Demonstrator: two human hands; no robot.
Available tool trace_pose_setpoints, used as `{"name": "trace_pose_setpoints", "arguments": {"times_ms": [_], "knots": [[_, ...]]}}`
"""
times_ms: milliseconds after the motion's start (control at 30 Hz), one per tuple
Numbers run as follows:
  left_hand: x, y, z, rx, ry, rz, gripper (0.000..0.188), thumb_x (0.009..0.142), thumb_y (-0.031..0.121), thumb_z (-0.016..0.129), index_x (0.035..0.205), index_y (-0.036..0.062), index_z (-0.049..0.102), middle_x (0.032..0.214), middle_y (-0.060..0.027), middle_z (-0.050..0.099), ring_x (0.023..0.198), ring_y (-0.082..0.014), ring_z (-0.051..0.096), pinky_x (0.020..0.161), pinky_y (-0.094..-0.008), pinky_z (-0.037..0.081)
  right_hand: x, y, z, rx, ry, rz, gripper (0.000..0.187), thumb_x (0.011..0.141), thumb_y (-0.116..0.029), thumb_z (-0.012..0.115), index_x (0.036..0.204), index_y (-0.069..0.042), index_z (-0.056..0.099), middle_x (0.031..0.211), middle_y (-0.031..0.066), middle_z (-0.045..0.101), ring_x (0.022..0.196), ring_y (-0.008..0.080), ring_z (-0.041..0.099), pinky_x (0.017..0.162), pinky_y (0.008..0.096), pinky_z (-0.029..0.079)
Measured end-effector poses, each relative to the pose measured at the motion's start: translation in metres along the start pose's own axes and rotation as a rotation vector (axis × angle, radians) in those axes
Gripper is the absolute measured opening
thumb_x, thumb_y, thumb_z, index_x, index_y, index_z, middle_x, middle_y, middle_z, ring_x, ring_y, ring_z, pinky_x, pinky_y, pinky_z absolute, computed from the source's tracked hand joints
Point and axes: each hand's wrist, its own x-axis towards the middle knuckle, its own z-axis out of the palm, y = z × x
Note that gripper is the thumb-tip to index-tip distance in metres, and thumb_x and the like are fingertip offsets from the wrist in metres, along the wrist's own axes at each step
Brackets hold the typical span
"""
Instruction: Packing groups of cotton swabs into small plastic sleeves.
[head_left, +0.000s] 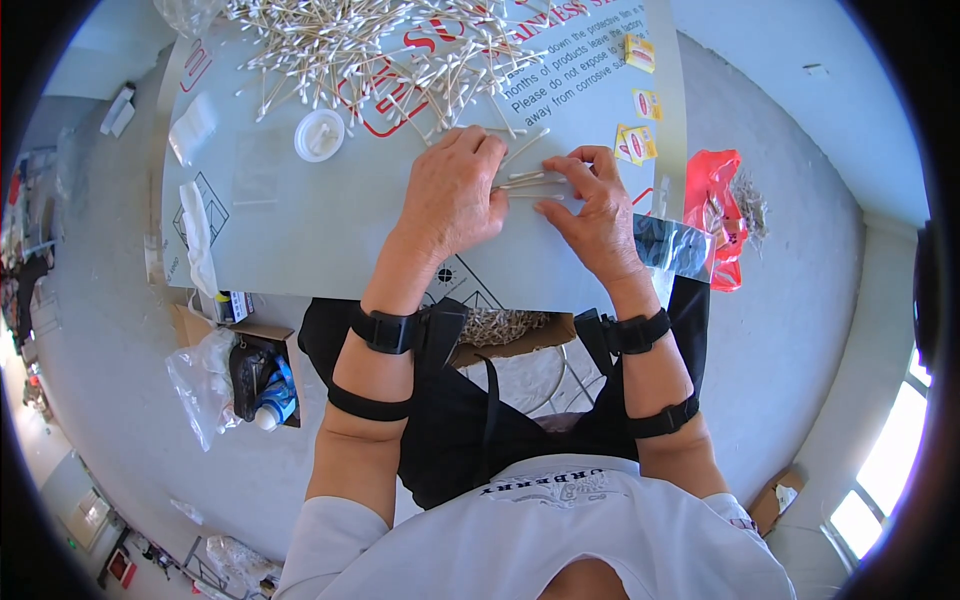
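Between my hands lie a few cotton swabs (530, 181) with pale sticks and white tips, just above or on the table. My left hand (452, 192) has its fingers curled and its thumb bent in, closed on the left ends of these swabs; the exact grip is hidden under the fingers. Around their right ends my right hand (596, 208) holds thumb and forefinger apart, without a visible pinch. One more swab (526, 147) slants just beyond the fingertips. Farther off, a big loose heap of cotton swabs (340, 45) spreads over the table's far side.
Left of my hands stands a round white lid or dish (320, 135); clear plastic bags (193, 128) lie beyond it. Small yellow packets (636, 145) sit at right. A red plastic bag (712, 185) hangs off the table's right edge. Below the near edge is a box of swabs (505, 328).
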Motion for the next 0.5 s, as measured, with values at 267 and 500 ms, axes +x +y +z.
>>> {"name": "trace_pose_setpoints", "arguments": {"times_ms": [267,500], "knots": [[0.0000,-0.0014,0.0005,0.009,0.002,0.022,0.032,0.064,0.006,0.065,0.095,0.0017,0.060,0.095,-0.0116,0.061,0.094,-0.0298,0.060,0.080,-0.0405,0.051,-0.0038,0.0014,0.0051,0.059,0.020,-0.037,0.036,0.068,-0.004,0.076,0.103,-0.011,0.068,0.108,0.0084,0.052,0.085,0.0269,0.062,0.072,0.0367,0.053],[0.0018,-0.0016,0.0018,0.011,0.035,0.048,0.029,0.065,0.007,0.068,0.093,0.0020,0.060,0.091,-0.0112,0.060,0.089,-0.0297,0.059,0.078,-0.0401,0.050,-0.0038,0.0024,0.0055,0.087,0.035,-0.053,0.031,0.069,-0.004,0.075,0.099,-0.008,0.068,0.104,0.0088,0.053,0.083,0.0271,0.063,0.071,0.0359,0.053]]}}
